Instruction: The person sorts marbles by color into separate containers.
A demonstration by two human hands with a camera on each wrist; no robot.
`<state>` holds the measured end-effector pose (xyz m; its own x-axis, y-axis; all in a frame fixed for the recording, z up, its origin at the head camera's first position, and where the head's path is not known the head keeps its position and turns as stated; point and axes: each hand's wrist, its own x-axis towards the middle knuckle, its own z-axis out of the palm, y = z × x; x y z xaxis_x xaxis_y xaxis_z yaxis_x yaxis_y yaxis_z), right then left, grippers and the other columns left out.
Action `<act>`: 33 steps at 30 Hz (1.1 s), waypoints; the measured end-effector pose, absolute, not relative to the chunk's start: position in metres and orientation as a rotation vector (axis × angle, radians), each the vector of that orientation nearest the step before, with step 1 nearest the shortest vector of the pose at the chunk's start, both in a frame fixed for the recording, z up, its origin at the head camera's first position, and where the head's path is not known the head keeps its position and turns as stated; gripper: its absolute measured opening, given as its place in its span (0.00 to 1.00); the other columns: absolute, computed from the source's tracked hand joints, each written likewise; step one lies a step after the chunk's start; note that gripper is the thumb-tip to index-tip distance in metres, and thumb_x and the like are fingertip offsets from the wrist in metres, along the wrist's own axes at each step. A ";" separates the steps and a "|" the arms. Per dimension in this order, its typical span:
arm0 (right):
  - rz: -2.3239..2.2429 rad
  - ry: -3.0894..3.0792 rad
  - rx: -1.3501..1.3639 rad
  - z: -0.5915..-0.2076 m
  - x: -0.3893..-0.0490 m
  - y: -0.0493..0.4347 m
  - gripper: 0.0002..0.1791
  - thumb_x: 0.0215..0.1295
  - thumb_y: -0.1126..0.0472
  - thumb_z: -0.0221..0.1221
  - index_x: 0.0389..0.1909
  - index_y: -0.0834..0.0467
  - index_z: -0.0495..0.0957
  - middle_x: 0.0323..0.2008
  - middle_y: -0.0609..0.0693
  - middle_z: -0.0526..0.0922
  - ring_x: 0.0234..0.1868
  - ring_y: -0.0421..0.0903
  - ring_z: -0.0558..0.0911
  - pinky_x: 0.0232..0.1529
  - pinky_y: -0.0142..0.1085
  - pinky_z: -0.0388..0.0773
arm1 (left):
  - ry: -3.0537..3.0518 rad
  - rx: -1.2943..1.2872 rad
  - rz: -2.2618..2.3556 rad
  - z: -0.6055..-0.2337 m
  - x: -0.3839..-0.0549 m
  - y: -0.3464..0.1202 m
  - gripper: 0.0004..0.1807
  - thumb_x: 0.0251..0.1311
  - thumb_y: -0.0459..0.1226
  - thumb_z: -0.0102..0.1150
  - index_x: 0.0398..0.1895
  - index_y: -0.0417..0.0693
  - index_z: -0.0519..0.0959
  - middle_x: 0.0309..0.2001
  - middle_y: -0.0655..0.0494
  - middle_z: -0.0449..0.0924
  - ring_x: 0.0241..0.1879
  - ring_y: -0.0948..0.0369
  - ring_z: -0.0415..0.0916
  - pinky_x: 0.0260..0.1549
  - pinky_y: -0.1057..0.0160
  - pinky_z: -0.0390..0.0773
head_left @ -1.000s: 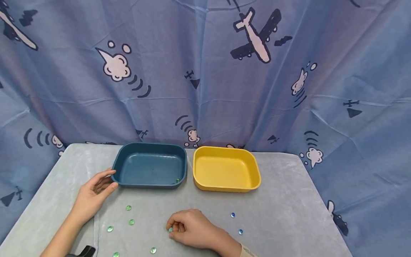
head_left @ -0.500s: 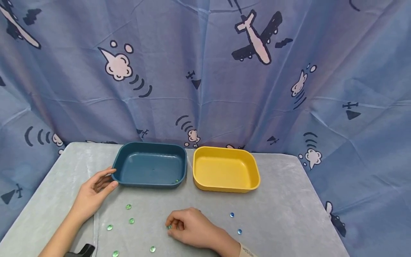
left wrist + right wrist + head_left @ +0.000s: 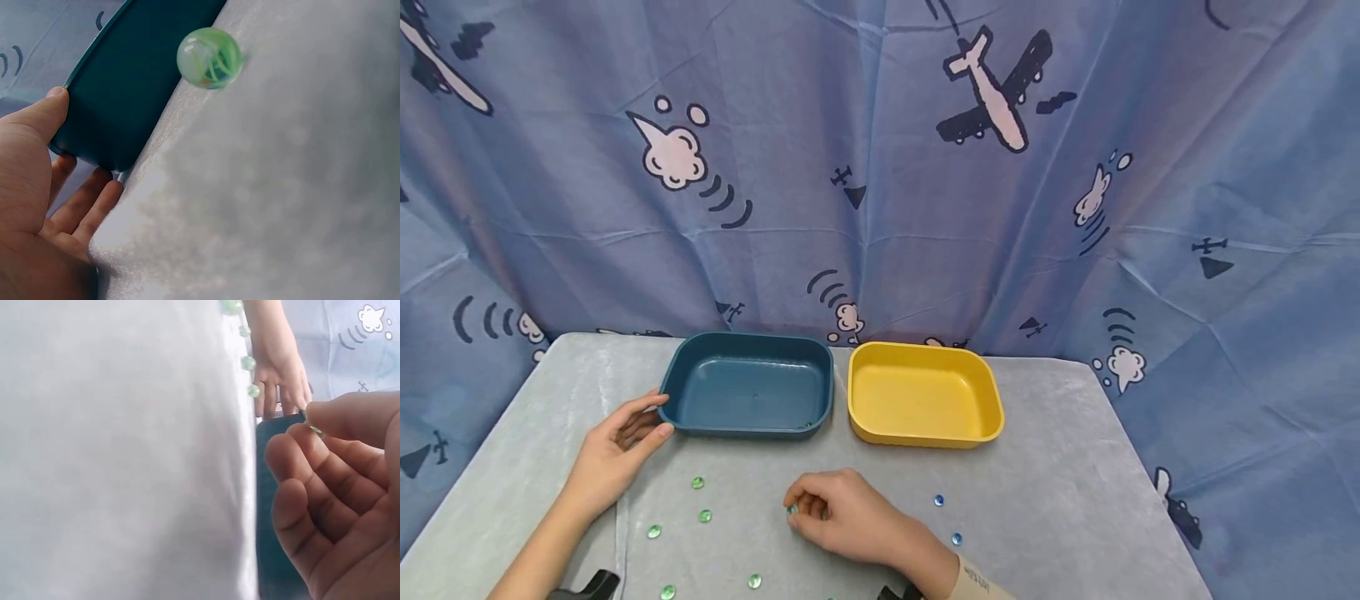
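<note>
My right hand [image 3: 853, 517] is over the table's front middle, pinching a green glass marble [image 3: 792, 509] between thumb and fingertips. In the right wrist view a sliver of that marble [image 3: 316, 430] shows; the fingers cover the rest. My left hand [image 3: 606, 462] holds the near left corner of a dark blue tray [image 3: 752, 392], its thumb and fingers on different sides of the corner. One small green marble [image 3: 808, 424] lies in that tray's near right corner. Several green marbles, one being a swirled marble [image 3: 209, 57] in the left wrist view, lie before the tray.
A yellow tray [image 3: 925, 400] stands just right of the blue one. Two blue marbles, the farther marble [image 3: 939, 500] and the nearer marble [image 3: 957, 539], lie to the right of my right hand. Behind the grey-covered table [image 3: 1060, 467] hangs a blue curtain [image 3: 790, 167] printed with airplanes.
My right hand has moved slightly forward toward the trays, with the green marble still pinched. The left hand stays at the blue tray's corner.
</note>
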<state>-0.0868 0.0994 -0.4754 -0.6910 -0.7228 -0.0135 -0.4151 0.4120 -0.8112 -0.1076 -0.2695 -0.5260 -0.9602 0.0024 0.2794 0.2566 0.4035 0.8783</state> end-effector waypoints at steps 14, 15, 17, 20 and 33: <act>-1.429 2.283 -0.974 -0.454 -0.099 0.094 0.07 0.77 0.65 0.68 0.51 0.58 0.87 0.35 0.38 0.83 0.35 0.32 0.78 0.35 0.26 0.82 | -2.430 -0.224 -1.595 -0.527 -0.107 -0.268 0.24 0.77 0.32 0.67 0.72 0.38 0.77 0.75 0.28 0.69 0.57 0.81 0.77 0.50 0.78 0.83; -1.440 2.291 -0.987 -0.452 -0.100 0.093 0.07 0.76 0.65 0.68 0.51 0.58 0.87 0.35 0.38 0.83 0.36 0.32 0.79 0.36 0.26 0.82 | -2.431 -0.223 -1.592 -0.526 -0.107 -0.268 0.24 0.77 0.32 0.67 0.72 0.38 0.77 0.75 0.28 0.69 0.57 0.81 0.77 0.50 0.78 0.83; -1.460 2.307 -1.013 -0.449 -0.102 0.091 0.07 0.76 0.66 0.69 0.51 0.56 0.87 0.36 0.39 0.84 0.36 0.33 0.79 0.36 0.27 0.83 | -2.433 -0.224 -1.590 -0.526 -0.106 -0.269 0.24 0.77 0.32 0.67 0.73 0.38 0.77 0.75 0.28 0.69 0.57 0.81 0.77 0.50 0.79 0.82; -1.476 2.337 -1.046 -0.444 -0.106 0.090 0.07 0.76 0.65 0.69 0.50 0.54 0.87 0.36 0.39 0.85 0.36 0.33 0.80 0.37 0.28 0.84 | -2.430 -0.223 -1.589 -0.526 -0.106 -0.269 0.24 0.77 0.32 0.67 0.72 0.38 0.77 0.75 0.28 0.69 0.57 0.80 0.77 0.50 0.79 0.82; -1.505 2.453 -1.124 -0.432 -0.130 0.083 0.08 0.76 0.65 0.68 0.52 0.59 0.88 0.38 0.44 0.88 0.37 0.34 0.82 0.38 0.29 0.85 | -2.422 -0.229 -1.599 -0.528 -0.107 -0.269 0.24 0.76 0.31 0.67 0.72 0.38 0.77 0.75 0.28 0.69 0.58 0.79 0.78 0.50 0.78 0.83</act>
<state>-0.1301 0.0828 -0.4319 -0.7339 -0.6031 0.3125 -0.5519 0.2612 -0.7920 -0.1071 -0.2693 -0.5275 -0.9615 0.0036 0.2749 0.2543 0.3923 0.8840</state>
